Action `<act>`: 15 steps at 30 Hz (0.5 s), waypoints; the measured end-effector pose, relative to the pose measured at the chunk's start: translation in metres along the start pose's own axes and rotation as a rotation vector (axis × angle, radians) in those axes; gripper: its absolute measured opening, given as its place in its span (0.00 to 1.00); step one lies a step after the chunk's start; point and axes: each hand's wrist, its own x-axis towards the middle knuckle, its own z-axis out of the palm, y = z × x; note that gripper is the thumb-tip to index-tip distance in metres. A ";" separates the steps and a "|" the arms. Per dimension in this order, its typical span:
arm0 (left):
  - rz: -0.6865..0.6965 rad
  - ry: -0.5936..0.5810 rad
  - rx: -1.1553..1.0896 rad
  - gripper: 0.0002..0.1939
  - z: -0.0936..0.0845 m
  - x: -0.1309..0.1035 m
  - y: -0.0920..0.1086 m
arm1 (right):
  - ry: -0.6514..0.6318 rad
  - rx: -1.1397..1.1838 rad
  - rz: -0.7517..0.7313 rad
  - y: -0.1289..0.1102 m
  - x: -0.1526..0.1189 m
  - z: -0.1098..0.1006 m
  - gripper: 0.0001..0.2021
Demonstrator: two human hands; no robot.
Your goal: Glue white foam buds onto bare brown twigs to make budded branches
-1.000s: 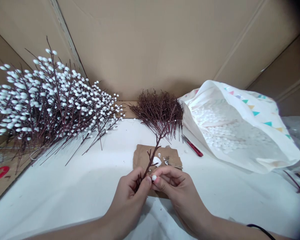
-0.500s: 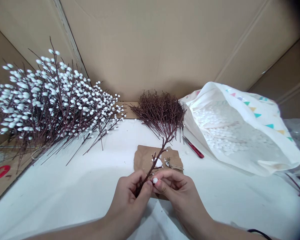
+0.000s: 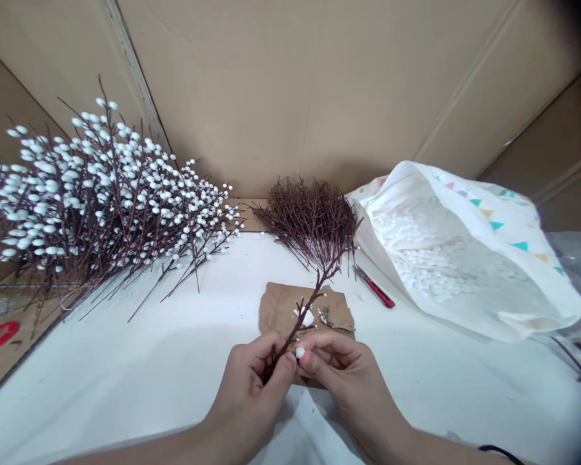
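My left hand [image 3: 254,381] is closed round the lower stem of a brown artificial branch [image 3: 311,301], which slants up and away to the right. Between the thumb and fingertips of my right hand [image 3: 346,371] is a small white foam berry [image 3: 300,352], held against a side twig close to my left thumb. Tiny white dabs tip several of the branch's twigs. Behind the branch lies a torn piece of cardboard [image 3: 281,303] bearing a blob of white paste [image 3: 306,317]. Fingers hide the twig's end and the lowest part of the stem.
Finished-looking branches with white berries [image 3: 111,181] are heaped at the left. Bare brown branches [image 3: 314,216] lie at the back middle. A white bag [image 3: 489,213] of berries gapes at the right, beside a red-handled tool [image 3: 380,294]. A red ring-shaped object [image 3: 0,336] sits far left.
Hardly anything differs. Both hands keep their hold on the branch and the berry, and the berry has shifted very slightly down; the whole view has moved a little.
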 end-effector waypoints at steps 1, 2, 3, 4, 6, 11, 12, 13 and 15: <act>0.003 0.001 0.001 0.18 0.000 0.000 0.000 | -0.002 0.000 0.001 0.000 0.000 0.000 0.08; 0.008 0.001 0.001 0.18 0.000 0.001 0.001 | -0.004 0.002 0.003 0.000 0.000 0.000 0.08; 0.010 0.004 -0.001 0.18 0.000 0.001 0.001 | -0.006 0.004 0.006 0.000 0.000 0.000 0.08; 0.010 0.004 -0.007 0.18 0.000 0.001 0.001 | -0.005 0.007 0.010 0.000 0.000 0.000 0.08; 0.000 0.008 -0.025 0.17 0.000 0.002 0.002 | -0.002 0.008 0.018 -0.001 0.000 0.000 0.09; -0.028 -0.012 -0.112 0.15 -0.001 0.000 0.003 | 0.024 -0.043 0.020 -0.006 0.001 -0.001 0.11; -0.041 -0.015 -0.141 0.14 -0.001 0.000 0.002 | 0.029 -0.061 0.019 -0.007 0.000 -0.001 0.12; -0.057 -0.009 -0.170 0.13 -0.001 0.000 0.001 | 0.034 -0.080 0.016 -0.007 0.000 0.000 0.12; -0.086 0.024 -0.224 0.13 -0.001 -0.001 -0.001 | 0.043 -0.113 -0.002 -0.007 -0.001 0.001 0.12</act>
